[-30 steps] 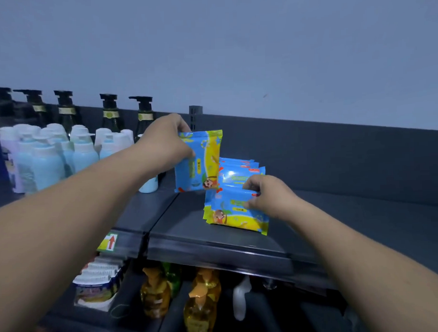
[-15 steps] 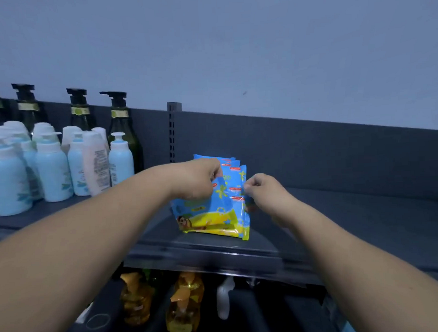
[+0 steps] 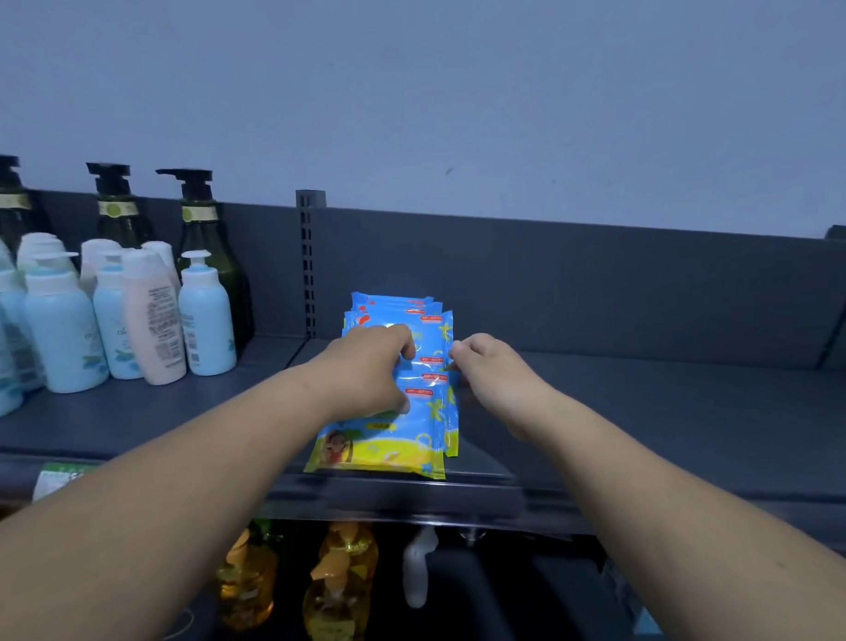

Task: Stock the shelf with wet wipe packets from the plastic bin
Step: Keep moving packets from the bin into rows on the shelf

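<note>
While both hands are on the row, the main risk is a judgement about letting go: the wet wipe packets (image 3: 391,436) sit overlapped like shingles on the shelf (image 3: 654,408), just right of the slotted upright (image 3: 307,262) and forward of it. The frontmost packet's lower edge lies right at the shelf's front lip. Glossy film slides easily on itself, so if the hold is released unevenly the front packets could creep forward, fan out and drop over the lip onto the amber bottles (image 3: 339,596) on the level below the upright. A sideways shove would skew the row instead. The pale blue bottles (image 3: 205,318) left of the upright look too far off to be knocked.

The left hand (image 3: 370,365) lies over the row from the upright's side, its fingers (image 3: 405,342) curled over the tops of the nearer packets and the thumb pressed on the front face, so it grips them. The right hand (image 3: 490,370) is on the far side of the row from the upright. Its fingers (image 3: 460,350) are curled narrow and appear to pinch the packets' right edges. The packets are held between the two hands and rest on the shelf.
</note>
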The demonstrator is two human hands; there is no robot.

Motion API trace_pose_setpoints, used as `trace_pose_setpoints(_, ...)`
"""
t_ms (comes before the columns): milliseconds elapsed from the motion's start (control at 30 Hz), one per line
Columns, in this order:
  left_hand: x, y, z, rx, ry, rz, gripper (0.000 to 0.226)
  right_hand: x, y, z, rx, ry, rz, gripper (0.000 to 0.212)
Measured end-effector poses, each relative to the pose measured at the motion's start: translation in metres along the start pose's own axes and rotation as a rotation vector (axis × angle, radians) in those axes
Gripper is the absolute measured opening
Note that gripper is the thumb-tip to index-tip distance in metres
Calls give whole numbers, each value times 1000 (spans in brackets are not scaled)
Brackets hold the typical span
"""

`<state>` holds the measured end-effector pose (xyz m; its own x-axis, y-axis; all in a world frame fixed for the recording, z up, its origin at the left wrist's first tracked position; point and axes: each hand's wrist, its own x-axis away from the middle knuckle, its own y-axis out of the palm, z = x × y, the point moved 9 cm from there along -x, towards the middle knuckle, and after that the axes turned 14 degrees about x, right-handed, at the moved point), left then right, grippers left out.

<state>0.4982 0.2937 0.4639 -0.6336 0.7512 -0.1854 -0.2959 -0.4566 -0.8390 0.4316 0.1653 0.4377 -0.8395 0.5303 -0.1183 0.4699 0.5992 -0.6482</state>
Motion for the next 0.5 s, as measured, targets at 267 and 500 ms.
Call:
trace_pose_setpoints(267,3,-8,29,-226,180,156,71,13,-19,-12,596,-198,189,34)
trace_pose_setpoints(500,-3,-3,54,-394,285,250,60,35,-49,-4,1067,-220,335,47)
